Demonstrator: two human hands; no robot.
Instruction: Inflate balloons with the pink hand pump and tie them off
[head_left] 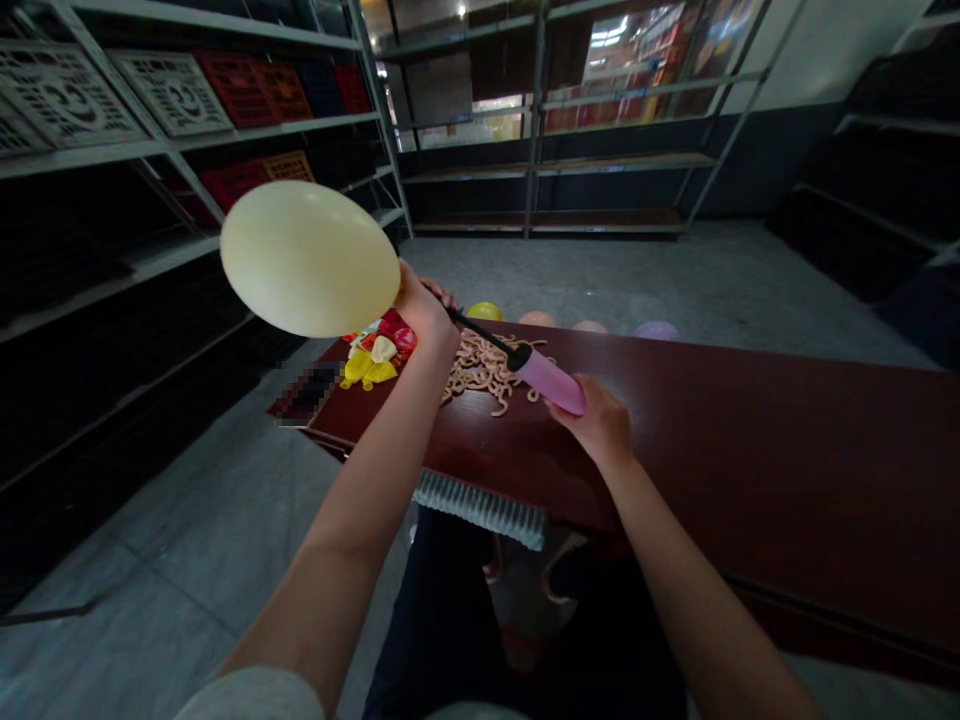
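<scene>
A pale yellow inflated balloon (310,258) is held up at the left. My left hand (429,305) is closed around the balloon's neck, where the front end of a hand balloon pump (551,380) meets it; the joint itself is hidden by my fingers. From there the pump's black rod slants down to its pink barrel. My right hand (600,425) grips the barrel's near end. Beneath the pump, a heap of beige, curled long balloons (484,368) lies on the dark red table (720,430). Flat yellow balloons (367,370) and red balloons (399,332) lie left of it.
Beyond the table's far edge show the tops of a yellow-green balloon (485,311), peach balloons (537,319) and a purple balloon (656,329). A blurred-out flat object (309,393) lies at the left corner. Metal shelves (536,120) with crates (174,92) stand around.
</scene>
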